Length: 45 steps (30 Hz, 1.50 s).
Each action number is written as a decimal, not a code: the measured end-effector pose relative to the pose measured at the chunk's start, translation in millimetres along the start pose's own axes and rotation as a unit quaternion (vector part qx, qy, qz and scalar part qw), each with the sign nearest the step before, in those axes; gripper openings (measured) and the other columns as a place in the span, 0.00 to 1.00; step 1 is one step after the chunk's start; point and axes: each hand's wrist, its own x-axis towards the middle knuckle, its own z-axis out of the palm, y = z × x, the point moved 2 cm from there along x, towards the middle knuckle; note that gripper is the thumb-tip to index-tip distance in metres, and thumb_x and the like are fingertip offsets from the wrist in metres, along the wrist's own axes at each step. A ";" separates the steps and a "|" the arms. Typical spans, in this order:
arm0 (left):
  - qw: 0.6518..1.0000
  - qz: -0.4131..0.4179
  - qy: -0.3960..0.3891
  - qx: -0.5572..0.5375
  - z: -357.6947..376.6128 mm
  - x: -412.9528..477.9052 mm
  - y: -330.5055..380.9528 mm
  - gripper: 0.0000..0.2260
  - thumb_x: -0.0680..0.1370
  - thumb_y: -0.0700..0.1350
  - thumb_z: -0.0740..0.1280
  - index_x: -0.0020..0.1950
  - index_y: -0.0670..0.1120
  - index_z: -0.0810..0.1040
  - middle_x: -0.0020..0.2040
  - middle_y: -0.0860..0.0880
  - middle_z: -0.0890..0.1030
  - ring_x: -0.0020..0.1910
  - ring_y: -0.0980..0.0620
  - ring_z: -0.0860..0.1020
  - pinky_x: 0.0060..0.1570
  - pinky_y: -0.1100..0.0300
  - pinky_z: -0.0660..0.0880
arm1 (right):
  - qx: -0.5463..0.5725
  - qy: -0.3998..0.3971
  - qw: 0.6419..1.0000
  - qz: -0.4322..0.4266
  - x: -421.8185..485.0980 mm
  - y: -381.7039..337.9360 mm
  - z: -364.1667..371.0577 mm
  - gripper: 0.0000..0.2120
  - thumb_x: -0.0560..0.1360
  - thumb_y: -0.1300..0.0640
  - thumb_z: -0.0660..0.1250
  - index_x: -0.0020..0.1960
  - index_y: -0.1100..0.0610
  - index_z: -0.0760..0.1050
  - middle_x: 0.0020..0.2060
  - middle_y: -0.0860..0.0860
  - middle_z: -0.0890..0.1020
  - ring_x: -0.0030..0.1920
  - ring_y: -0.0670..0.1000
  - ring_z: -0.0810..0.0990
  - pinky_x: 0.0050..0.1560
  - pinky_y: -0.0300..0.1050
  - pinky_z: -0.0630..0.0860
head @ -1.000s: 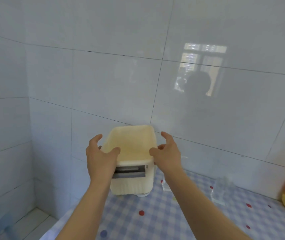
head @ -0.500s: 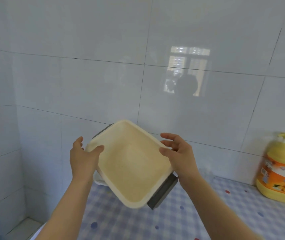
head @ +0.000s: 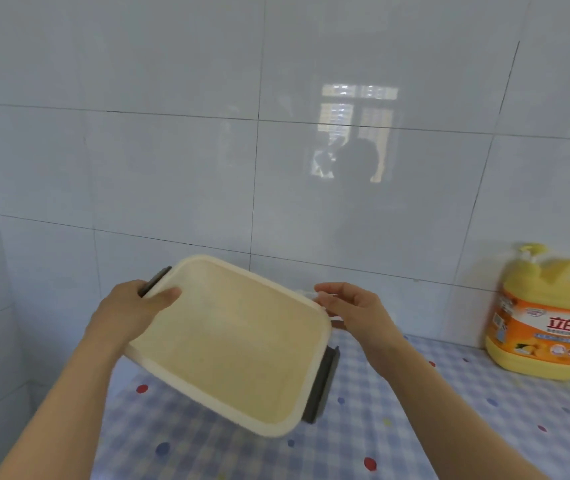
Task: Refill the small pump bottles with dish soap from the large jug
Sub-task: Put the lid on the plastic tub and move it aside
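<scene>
Right hand [head: 356,310] has seemingly left the lid [head: 235,344] (left hand [head: 131,308] grips).

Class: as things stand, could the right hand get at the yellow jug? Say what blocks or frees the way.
Probably yes. The right hand is nearer the jug, with only bare tablecloth between. Its fingers are at the lid's corner, so it may need to let go first.

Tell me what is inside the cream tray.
Nothing lies in the tray; only its bare cream bottom shows. The left hand grips the left rim, and its thumb covers a small patch there. Whatever lies under the tray is hidden.
</scene>
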 end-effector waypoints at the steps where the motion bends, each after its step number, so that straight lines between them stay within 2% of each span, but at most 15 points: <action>1: 1.000 -0.012 0.007 0.000 -5.2 1.8 -4.1 0.22 0.63 0.64 0.67 0.41 0.46 0.78 0.40 0.45 0.82 0.40 0.43 0.79 0.44 0.50 0.74 | -0.018 0.033 0.999 0.005 6.4 5.6 -2.6 0.06 0.77 0.59 0.67 0.52 0.52 0.81 0.47 0.51 0.85 0.47 0.49 0.82 0.51 0.43 0.79; 4: 0.998 -0.047 0.029 -0.021 -19.5 3.6 -12.1 0.26 0.59 0.64 0.66 0.43 0.43 0.80 0.41 0.44 0.82 0.43 0.41 0.79 0.47 0.50 0.73 | -0.104 0.106 0.989 0.009 17.3 19.1 -7.9 0.09 0.78 0.59 0.65 0.56 0.52 0.80 0.47 0.47 0.82 0.43 0.44 0.80 0.41 0.36 0.76; 7: 0.994 -0.069 0.044 -0.075 -29.2 5.0 -17.6 0.25 0.59 0.60 0.69 0.44 0.41 0.80 0.43 0.41 0.82 0.43 0.41 0.79 0.45 0.51 0.71 | -0.211 0.081 0.974 -0.002 29.9 30.0 1.4 0.17 0.77 0.61 0.65 0.65 0.50 0.74 0.58 0.49 0.78 0.47 0.45 0.77 0.29 0.30 0.69; 8: 0.993 -0.071 0.045 -0.088 -30.7 5.8 -19.2 0.25 0.59 0.59 0.70 0.45 0.41 0.80 0.43 0.41 0.81 0.42 0.41 0.78 0.44 0.51 0.70 | -0.248 0.059 0.967 -0.011 35.3 33.3 7.3 0.22 0.77 0.62 0.65 0.69 0.49 0.70 0.62 0.50 0.76 0.51 0.47 0.76 0.32 0.31 0.71; 10: 0.990 -0.075 0.045 -0.109 -29.9 7.4 -20.2 0.25 0.61 0.56 0.76 0.48 0.38 0.80 0.43 0.41 0.81 0.41 0.42 0.78 0.43 0.52 0.70 | -0.308 0.002 0.951 -0.040 43.0 36.3 19.5 0.30 0.75 0.62 0.66 0.74 0.47 0.63 0.69 0.51 0.70 0.62 0.51 0.73 0.49 0.41 0.78; 12: 0.988 -0.078 0.047 -0.123 -27.0 11.2 -22.1 0.22 0.69 0.51 0.76 0.52 0.36 0.79 0.43 0.42 0.79 0.40 0.43 0.77 0.41 0.53 0.69 | -0.335 -0.055 0.938 -0.063 51.4 37.6 30.9 0.34 0.76 0.63 0.66 0.77 0.46 0.58 0.74 0.51 0.64 0.71 0.54 0.67 0.66 0.50 0.71; 14: 0.986 -0.077 0.045 -0.139 -23.1 14.2 -23.9 0.21 0.71 0.49 0.75 0.54 0.34 0.78 0.42 0.42 0.79 0.39 0.44 0.76 0.40 0.54 0.69 | -0.366 -0.090 0.923 -0.080 59.8 38.7 39.2 0.34 0.77 0.62 0.65 0.78 0.47 0.56 0.75 0.52 0.62 0.73 0.54 0.64 0.71 0.48 0.65; 17: 0.984 -0.075 0.045 -0.158 -18.0 18.3 -28.0 0.22 0.71 0.48 0.75 0.54 0.33 0.77 0.41 0.42 0.78 0.38 0.45 0.76 0.41 0.54 0.69 | -0.388 -0.054 0.917 -0.075 70.4 38.3 41.5 0.25 0.76 0.60 0.65 0.71 0.45 0.67 0.65 0.50 0.75 0.57 0.52 0.77 0.52 0.41 0.74; 20: 0.981 -0.070 0.044 -0.175 -13.0 20.8 -29.7 0.21 0.71 0.48 0.75 0.54 0.33 0.77 0.42 0.41 0.79 0.40 0.44 0.77 0.43 0.52 0.71 | -0.408 -0.010 0.911 -0.056 67.5 33.1 38.5 0.18 0.74 0.63 0.63 0.58 0.46 0.74 0.47 0.47 0.80 0.45 0.51 0.79 0.37 0.42 0.73; 23: 0.979 -0.070 0.044 -0.185 -9.8 20.6 -29.1 0.18 0.71 0.47 0.75 0.52 0.35 0.78 0.45 0.40 0.81 0.41 0.42 0.79 0.44 0.50 0.73 | -0.391 0.017 0.918 -0.062 60.8 28.1 37.6 0.13 0.74 0.64 0.62 0.53 0.49 0.76 0.43 0.49 0.82 0.42 0.52 0.80 0.39 0.45 0.76; 26: 0.978 -0.067 0.057 -0.191 -10.8 18.1 -26.0 0.14 0.71 0.45 0.75 0.49 0.38 0.78 0.42 0.42 0.80 0.40 0.42 0.78 0.44 0.50 0.73 | -0.367 0.090 0.923 -0.071 52.3 21.0 23.9 0.05 0.77 0.55 0.64 0.52 0.50 0.76 0.41 0.48 0.81 0.42 0.51 0.80 0.42 0.45 0.77; 31: 0.974 -0.049 0.094 -0.202 -7.3 7.4 -17.9 0.11 0.72 0.45 0.74 0.44 0.41 0.75 0.39 0.45 0.76 0.38 0.43 0.74 0.37 0.53 0.69 | -0.283 0.265 0.910 -0.148 35.8 -20.3 -10.6 0.06 0.76 0.53 0.67 0.50 0.54 0.76 0.42 0.49 0.81 0.41 0.50 0.77 0.41 0.42 0.69; 35: 0.964 -0.046 0.090 -0.246 7.4 -2.9 -6.1 0.11 0.71 0.45 0.74 0.46 0.41 0.76 0.45 0.42 0.79 0.43 0.40 0.76 0.43 0.48 0.71 | -0.182 0.382 0.879 -0.222 7.1 -73.0 -38.9 0.08 0.76 0.53 0.68 0.51 0.56 0.77 0.41 0.48 0.80 0.42 0.47 0.76 0.44 0.40 0.68; 40: 0.946 -0.043 0.056 -0.316 37.1 -24.5 18.9 0.13 0.71 0.44 0.74 0.48 0.39 0.75 0.43 0.43 0.76 0.41 0.44 0.74 0.39 0.53 0.68 | -0.106 0.379 0.888 -0.238 -28.2 -98.1 -49.2 0.05 0.77 0.53 0.66 0.49 0.53 0.76 0.35 0.41 0.78 0.39 0.51 0.81 0.48 0.50 0.79; 45: 0.927 -0.044 0.009 -0.372 86.3 -62.0 40.4 0.12 0.72 0.46 0.75 0.45 0.40 0.74 0.42 0.43 0.76 0.41 0.45 0.74 0.42 0.52 0.69 | -0.097 0.306 0.936 -0.142 -49.9 -62.4 -40.6 0.04 0.75 0.53 0.66 0.44 0.52 0.76 0.35 0.45 0.81 0.39 0.53 0.82 0.47 0.56 0.79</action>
